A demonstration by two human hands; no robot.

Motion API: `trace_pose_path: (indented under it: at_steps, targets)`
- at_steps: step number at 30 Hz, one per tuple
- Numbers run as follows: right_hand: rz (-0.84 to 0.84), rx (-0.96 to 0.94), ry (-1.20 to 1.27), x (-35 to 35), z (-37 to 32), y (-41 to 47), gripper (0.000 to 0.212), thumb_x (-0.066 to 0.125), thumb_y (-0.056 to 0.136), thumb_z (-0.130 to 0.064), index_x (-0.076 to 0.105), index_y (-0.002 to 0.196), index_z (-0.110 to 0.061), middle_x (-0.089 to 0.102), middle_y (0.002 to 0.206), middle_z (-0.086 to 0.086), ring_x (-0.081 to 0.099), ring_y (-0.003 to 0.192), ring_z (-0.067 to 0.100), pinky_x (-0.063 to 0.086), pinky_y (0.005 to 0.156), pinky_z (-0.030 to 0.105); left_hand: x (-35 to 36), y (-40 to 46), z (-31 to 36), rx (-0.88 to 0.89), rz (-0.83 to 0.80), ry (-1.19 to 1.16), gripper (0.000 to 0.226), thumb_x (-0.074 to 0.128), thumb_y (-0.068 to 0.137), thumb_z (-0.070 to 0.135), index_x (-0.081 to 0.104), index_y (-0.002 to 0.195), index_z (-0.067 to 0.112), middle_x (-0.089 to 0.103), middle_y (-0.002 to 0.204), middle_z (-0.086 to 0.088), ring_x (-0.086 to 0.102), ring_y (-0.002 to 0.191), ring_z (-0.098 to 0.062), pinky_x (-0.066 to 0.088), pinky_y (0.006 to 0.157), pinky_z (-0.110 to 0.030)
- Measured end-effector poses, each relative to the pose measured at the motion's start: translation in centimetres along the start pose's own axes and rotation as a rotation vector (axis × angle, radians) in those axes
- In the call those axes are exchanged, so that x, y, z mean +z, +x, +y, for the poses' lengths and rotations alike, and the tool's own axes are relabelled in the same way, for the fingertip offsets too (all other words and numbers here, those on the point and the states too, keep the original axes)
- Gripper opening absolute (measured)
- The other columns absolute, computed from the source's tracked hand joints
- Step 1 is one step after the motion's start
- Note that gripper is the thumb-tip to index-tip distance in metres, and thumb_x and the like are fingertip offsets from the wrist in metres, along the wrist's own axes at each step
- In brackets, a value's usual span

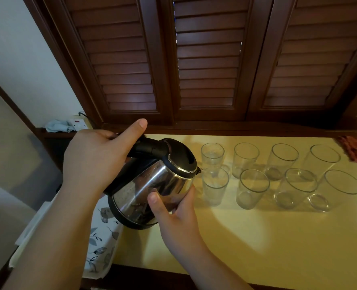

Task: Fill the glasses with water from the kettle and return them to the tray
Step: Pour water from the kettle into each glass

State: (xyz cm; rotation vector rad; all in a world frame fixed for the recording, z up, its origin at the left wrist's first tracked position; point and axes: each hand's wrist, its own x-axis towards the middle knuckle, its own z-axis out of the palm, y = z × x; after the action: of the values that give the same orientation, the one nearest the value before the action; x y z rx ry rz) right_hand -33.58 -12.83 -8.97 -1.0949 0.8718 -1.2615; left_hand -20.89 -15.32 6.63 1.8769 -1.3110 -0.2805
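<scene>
Kettle point(152, 183) tilted, left hand point(96, 155) gripping handle, right hand point(173, 208) cupping its body; spout over nearest glass point(215, 186). Seven other glasses beyond it look mostly empty, none visibly on a tray. Pouring barely begun.

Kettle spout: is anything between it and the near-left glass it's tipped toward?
Nothing visible. The kettle, gripped by the left hand and steadied by the right hand, has its spout just above the near-left glass, whose rim is uncovered.
</scene>
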Motion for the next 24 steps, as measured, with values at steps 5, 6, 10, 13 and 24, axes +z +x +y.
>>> trace_pose_path:
  at_steps: [5, 6, 10, 13, 24]
  targets:
    - [0.005, 0.006, 0.010, -0.22, 0.03, 0.02, 0.083, 0.082, 0.081, -0.045, 0.040, 0.150, -0.028, 0.069, 0.134, -0.006, 0.066, 0.126, 0.012, 0.058, 0.095, 0.022, 0.17, -0.09, 0.29, 0.014, 0.002, 0.002, 0.083, 0.048, 0.073, 0.084, 0.074, 0.067, 0.006, 0.067, 0.062, -0.015, 0.061, 0.062, -0.025, 0.041, 0.060, -0.030]
    - [0.006, 0.008, 0.011, -0.28, 0.06, 0.04, 0.083, 0.083, 0.081, -0.045, 0.040, 0.150, -0.029, 0.069, 0.134, -0.007, 0.066, 0.126, 0.011, 0.058, 0.094, 0.021, 0.20, -0.10, 0.32, 0.015, -0.004, 0.002, 0.082, 0.048, 0.073, 0.085, 0.074, 0.067, 0.007, 0.068, 0.064, -0.015, 0.062, 0.064, -0.025, 0.041, 0.061, -0.030]
    - [-0.002, 0.008, 0.011, -0.61, -0.04, 0.11, 0.082, 0.082, 0.080, -0.046, 0.039, 0.149, -0.032, 0.070, 0.131, -0.013, 0.065, 0.125, 0.006, 0.057, 0.094, 0.018, 0.47, -0.08, 0.47, 0.018, -0.003, 0.000, 0.080, 0.048, 0.073, 0.085, 0.073, 0.065, 0.009, 0.070, 0.065, -0.014, 0.063, 0.065, -0.024, 0.042, 0.061, -0.030]
    - [0.000, 0.008, 0.007, -0.80, 0.02, 0.22, 0.081, 0.082, 0.081, -0.045, 0.039, 0.149, -0.031, 0.070, 0.133, -0.009, 0.065, 0.125, 0.009, 0.057, 0.096, 0.021, 0.62, -0.04, 0.54, 0.025, 0.004, 0.005, 0.084, 0.045, 0.069, 0.088, 0.074, 0.067, 0.009, 0.070, 0.065, -0.013, 0.064, 0.066, -0.023, 0.043, 0.063, -0.029]
    - [-0.017, 0.018, -0.002, -0.74, 0.19, 0.40, 0.084, 0.082, 0.083, -0.045, 0.037, 0.151, -0.030, 0.069, 0.135, -0.007, 0.065, 0.126, 0.011, 0.059, 0.099, 0.027, 0.54, -0.03, 0.54, 0.033, 0.025, 0.000, 0.077, 0.048, 0.071, 0.085, 0.061, 0.056, 0.011, 0.058, 0.054, -0.007, 0.053, 0.055, -0.018, 0.037, 0.058, -0.030]
